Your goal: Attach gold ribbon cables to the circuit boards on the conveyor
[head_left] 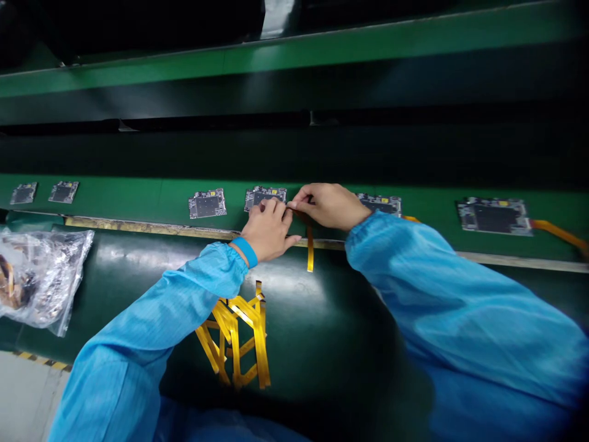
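A circuit board (253, 197) lies on the green ledge, partly covered by my left hand (269, 230). That hand rests its fingertips on the board's right side, with the fingers a little apart and the thumb stretched out to the right. My right hand (329, 205) pinches the upper end of a yellow flat flex cable (310, 252) at the board's right edge. The cable's lower end hangs over the ledge's front. My fingers hide the spot where cable and board meet, so I cannot tell whether they are joined.
Several flex cables (260, 344) lie heaped below my left forearm. Other circuit boards (207, 203) line the ledge; the far-right board (494, 216) has a cable attached. A clear plastic bag (50, 276) sits at left. A raised green rail (184, 69) runs behind.
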### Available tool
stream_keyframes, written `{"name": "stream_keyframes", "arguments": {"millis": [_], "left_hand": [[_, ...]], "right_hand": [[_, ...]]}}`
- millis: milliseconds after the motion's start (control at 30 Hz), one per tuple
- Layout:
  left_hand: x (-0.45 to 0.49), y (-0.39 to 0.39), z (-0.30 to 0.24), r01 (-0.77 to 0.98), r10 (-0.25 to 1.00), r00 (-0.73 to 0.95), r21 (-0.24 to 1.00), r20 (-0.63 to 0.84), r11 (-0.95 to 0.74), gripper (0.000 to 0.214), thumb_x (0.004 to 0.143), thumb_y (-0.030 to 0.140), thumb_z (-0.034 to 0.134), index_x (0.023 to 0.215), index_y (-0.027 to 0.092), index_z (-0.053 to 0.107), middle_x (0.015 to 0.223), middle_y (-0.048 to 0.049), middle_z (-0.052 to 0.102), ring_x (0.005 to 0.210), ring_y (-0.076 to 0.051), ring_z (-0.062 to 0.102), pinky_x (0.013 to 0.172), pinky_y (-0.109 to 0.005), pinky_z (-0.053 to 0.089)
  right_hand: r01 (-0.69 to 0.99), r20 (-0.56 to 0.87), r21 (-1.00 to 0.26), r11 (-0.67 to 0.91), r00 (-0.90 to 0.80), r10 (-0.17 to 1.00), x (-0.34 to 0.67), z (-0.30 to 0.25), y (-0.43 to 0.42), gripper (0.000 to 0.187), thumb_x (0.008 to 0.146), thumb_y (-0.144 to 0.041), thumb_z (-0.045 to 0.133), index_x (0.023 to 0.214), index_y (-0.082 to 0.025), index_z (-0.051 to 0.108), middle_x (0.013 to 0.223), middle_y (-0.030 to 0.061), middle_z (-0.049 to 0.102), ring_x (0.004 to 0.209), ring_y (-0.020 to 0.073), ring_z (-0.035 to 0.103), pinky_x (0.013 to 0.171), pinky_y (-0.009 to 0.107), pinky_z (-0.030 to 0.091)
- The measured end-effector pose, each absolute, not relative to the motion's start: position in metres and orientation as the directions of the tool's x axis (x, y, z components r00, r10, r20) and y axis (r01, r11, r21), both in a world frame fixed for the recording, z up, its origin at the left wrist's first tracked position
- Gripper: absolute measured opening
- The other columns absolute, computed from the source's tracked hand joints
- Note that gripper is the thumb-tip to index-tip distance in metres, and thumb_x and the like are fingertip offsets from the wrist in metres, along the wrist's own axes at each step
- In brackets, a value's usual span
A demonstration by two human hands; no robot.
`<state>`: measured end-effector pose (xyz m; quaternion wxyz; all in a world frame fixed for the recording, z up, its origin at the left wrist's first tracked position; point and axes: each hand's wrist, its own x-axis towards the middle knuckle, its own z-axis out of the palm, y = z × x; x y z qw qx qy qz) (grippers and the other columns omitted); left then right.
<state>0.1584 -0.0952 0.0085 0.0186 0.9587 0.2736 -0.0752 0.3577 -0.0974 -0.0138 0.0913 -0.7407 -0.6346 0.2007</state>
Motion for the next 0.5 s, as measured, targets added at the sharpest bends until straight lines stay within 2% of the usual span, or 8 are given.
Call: {"name": "stream_keyframes", "arguments": {"millis": [100,233,367,433,500], "left_hand": [[0.16,-0.092,0.008,0.511,0.503,0.855,0.039,-0.121,-0.859,0.065,0.108,0.053,0.041,0.152,0.008,0.054,0.148,-0.0242,0.055,0.132,-0.039,0.048,0.099,-0.048,0.048],[0.146,-0.079,0.015,0.426,0.412,0.904,0.178,-0.111,-0.887,0.052,0.108,0.04,0.046,0.154,0.016,0.051,0.142,-0.0177,0.059,0.129,-0.033,0.051,0.102,-0.046,0.05],[0.109,-0.065,0.025,0.37,0.364,0.928,0.273,-0.075,-0.888,0.037,0.106,0.03,0.049,0.139,0.019,0.063,0.14,-0.0142,0.06,0.13,-0.029,0.053,0.103,-0.042,0.052],[0.086,-0.06,0.031,0.387,0.382,0.921,0.285,-0.075,-0.877,0.03,0.106,0.027,0.049,0.127,0.017,0.068,0.132,-0.0133,0.064,0.126,-0.028,0.057,0.104,-0.042,0.052],[0.064,-0.056,0.035,0.413,0.406,0.91,0.292,-0.089,-0.862,0.027,0.106,0.025,0.049,0.119,0.017,0.071,0.124,-0.012,0.066,0.121,-0.027,0.06,0.105,-0.041,0.052]], "right_hand": [[0.893,-0.185,-0.402,-0.201,0.136,0.973,0.359,-0.01,-0.102,0.02,0.089,-0.044,0.067,0.085,-0.027,0.075,0.08,0.0037,0.078,0.072,0.0221,0.069,0.061,0.031,0.045],[0.861,-0.112,-0.472,-0.191,0.156,0.981,0.351,0.002,-0.122,0.021,0.093,-0.044,0.063,0.088,-0.026,0.073,0.09,0.0089,0.078,0.08,0.028,0.07,0.069,0.038,0.049],[0.812,-0.05,-0.582,-0.034,0.006,0.999,0.329,0.017,-0.155,0.024,0.094,-0.051,0.064,0.092,-0.029,0.072,0.094,0.01,0.075,0.082,0.0301,0.069,0.073,0.043,0.053],[0.797,-0.054,-0.603,0.03,-0.078,0.995,0.311,0.022,-0.171,0.026,0.095,-0.054,0.064,0.093,-0.029,0.073,0.089,0.0078,0.073,0.077,0.028,0.067,0.069,0.041,0.051],[0.771,-0.078,-0.63,0.087,-0.175,0.981,0.291,0.026,-0.185,0.026,0.099,-0.048,0.061,0.095,-0.027,0.074,0.086,0.0069,0.073,0.07,0.0239,0.065,0.065,0.038,0.049]]}}
